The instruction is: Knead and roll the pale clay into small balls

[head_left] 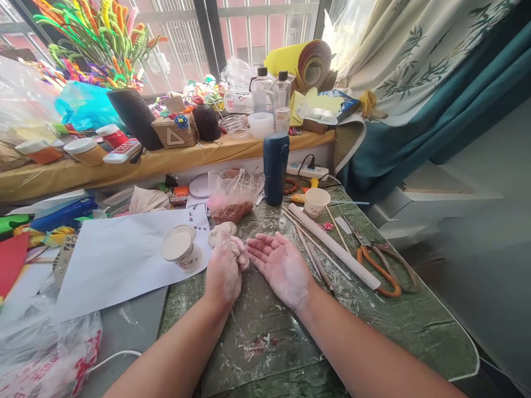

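My left hand is closed, its thumb raised and fingers curled inward. Whatever it may hold is hidden. Close beside it, my right hand lies open with the palm up and nothing on it. White powder or residue coats both hands. Just behind my left hand rests a pale lump that looks like clay or dough. To the left, a lidded paper cup stands tilted against another paper cup on a white sheet. A pale rolling pin and thin sticks lie right of my right hand.
Scissors with orange handles lie near the right table edge. A dark blue bottle, a bag of reddish material and a paper cup stand at the back. Plastic bags cover the left front. The windowsill is crowded.
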The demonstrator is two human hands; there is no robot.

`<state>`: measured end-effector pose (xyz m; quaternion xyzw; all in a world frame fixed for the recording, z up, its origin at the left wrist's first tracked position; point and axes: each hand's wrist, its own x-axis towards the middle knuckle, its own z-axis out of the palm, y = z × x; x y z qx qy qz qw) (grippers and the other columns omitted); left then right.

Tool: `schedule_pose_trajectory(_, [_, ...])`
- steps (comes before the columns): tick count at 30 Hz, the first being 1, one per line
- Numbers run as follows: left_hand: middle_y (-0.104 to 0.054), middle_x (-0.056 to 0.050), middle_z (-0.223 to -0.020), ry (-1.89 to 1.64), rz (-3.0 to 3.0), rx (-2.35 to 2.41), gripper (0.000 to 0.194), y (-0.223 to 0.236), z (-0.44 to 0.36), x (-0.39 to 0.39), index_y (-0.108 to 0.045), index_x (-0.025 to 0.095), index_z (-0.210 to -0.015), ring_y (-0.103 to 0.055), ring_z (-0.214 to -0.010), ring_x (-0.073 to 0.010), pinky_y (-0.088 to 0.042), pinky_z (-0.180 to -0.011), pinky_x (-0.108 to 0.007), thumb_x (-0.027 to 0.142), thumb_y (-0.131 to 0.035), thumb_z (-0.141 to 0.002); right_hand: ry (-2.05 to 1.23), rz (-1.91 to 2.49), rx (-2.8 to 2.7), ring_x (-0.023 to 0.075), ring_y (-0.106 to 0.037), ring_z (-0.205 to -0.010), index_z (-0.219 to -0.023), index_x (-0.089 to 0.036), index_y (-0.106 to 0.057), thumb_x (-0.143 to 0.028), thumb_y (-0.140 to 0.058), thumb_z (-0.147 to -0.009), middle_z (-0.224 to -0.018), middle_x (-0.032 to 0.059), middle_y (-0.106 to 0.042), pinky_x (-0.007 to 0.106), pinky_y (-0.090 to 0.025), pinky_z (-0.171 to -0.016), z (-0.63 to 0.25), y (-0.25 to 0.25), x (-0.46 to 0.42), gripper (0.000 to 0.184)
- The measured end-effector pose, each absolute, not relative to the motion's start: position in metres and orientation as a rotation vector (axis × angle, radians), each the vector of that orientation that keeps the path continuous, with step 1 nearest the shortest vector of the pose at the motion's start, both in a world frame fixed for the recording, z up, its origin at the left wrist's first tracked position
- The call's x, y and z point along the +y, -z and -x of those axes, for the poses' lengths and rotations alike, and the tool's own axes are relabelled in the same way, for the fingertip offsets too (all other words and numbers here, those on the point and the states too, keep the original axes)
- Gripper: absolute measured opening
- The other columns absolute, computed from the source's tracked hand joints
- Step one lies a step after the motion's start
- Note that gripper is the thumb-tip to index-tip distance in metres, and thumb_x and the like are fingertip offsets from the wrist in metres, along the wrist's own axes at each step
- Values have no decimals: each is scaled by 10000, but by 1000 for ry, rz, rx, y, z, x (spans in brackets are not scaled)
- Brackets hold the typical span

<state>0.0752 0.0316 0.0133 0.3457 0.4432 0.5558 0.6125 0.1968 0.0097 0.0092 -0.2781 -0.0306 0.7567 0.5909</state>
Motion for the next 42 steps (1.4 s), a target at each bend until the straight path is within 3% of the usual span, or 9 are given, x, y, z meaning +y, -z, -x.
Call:
schedule_pose_trajectory(5, [-647,-59,-738,-1283,-1597,1154,449,-14,-72,24,-650,233,-747,-617,-729,-231,-509,-755,-429,596,-486,-955,-1906,584,-11,170,-697,-719,-873,-150,-688,-398,-386,-1048,-746,60,-711,298,-570,-793,-192,-12,4,429])
schedule_pose_trajectory(8, [-678,-124,-1244,-1045,-2162,1083,510,-12,-72,21,-683,233,-1151,-572,-1219,-349,-377,-1094,-564,638,-629,-847,-1940,486,-5,150,-601,-555,-811,-166,-673,-434,-373,-1045,-572,-5,-593,267,-547,-634,-194,-11,4,465])
schedule_pose_trajectory(11, [-555,-144,-1445,-1102,-2176,1059,577,-7,-70,23,-564,226,-1339,-465,-1367,-341,-318,-1159,-549,598,-588,-899,-1832,597,-1,160,-603,-563,-769,-149,-673,-468,-409,-1011,-615,45,-650,279,-537,-574,-202,-12,7,479])
schedule_pose_trajectory(20, [-709,-78,-1064,-1246,-1519,1131,328,7,-66,37,-723,224,-1010,-614,-1048,-248,-437,-1016,-356,444,-480,-1009,-1700,782,-354,56,-237,-288,-568,-212,-481,-526,-736,-803,-359,-73,-436,181,-121,-311,-206,-12,4,467])
schedule_pose_trajectory(26, [-714,-71,-972,-1353,-1193,1076,286,4,-66,41,-755,211,-880,-623,-980,-232,-491,-970,-330,477,-652,-911,-1289,1031,-519,78,-339,-382,-615,-217,-500,-541,-699,-834,-465,-66,-461,217,-272,-368,-213,-11,11,439])
schedule_pose_trajectory(29, [-721,-74,-1010,-1344,-996,961,320,0,-70,43,-734,200,-902,-656,-979,-226,-540,-916,-338,516,-691,-871,-769,1000,-561,160,-629,-824,-1051,-234,-625,-517,-577,-938,-972,27,-677,307,-539,-765,-216,-16,7,309])
schedule_pose_trajectory(33, [-726,-107,-1090,-1173,-682,752,528,-7,-72,41,-676,183,-1080,-709,-925,-233,-590,-800,-359,658,-634,-853,-695,1063,-1070,262,-424,-1418,-1417,-345,-509,-440,-586,-964,-1518,41,-497,460,-275,-1213,-209,-19,-8,469])
schedule_pose_trajectory(37, [-627,-2,-647,-1123,-597,865,475,-14,-71,39,-614,162,-843,-584,-516,-111,-440,-449,-181,628,-699,-819,-833,1101,-1236,286,-355,-1475,-1403,-330,-575,-406,-645,-931,-1564,50,-465,483,-206,-1247,-201,-14,-14,483])
schedule_pose_trajectory(42, [-441,76,-462,-1254,-840,1006,329,-19,-73,39,-610,196,-841,-346,-364,-74,-271,-366,-166,516,-681,-870,-1270,1022,-653,257,-607,-1190,-1155,-266,-690,-509,-670,-888,-1225,72,-679,439,-447,-1093,-189,-1,-5,362])
